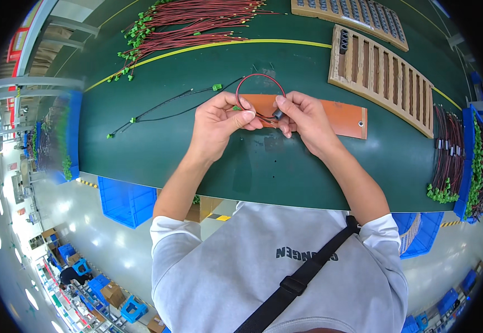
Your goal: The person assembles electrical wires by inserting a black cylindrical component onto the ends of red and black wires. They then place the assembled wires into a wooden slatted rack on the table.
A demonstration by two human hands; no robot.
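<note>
Between my two hands a red and black wire cable [261, 75] bends up into a loop over the table. My left hand [217, 121] is closed on the cable, thumb against fingers, with a bit of green connector [236, 109] showing beside them. My right hand [306, 117] pinches a small black cylinder [278, 114], which looks like a ferrite core, at the cable's other side. Whether the wires pass through it is hard to make out. Under both hands lies an orange-brown board [341, 119] with a metal-rimmed hole near its right end.
Black wires with green connectors [217, 87] lie left of my hands. Many red-black cables [197, 25] are spread at the back. A slotted wooden rack [383, 75] holds a few black cylinders; a fuller rack [358, 16] stands behind. More cables [447, 150] lie right, by a blue bin [467, 161].
</note>
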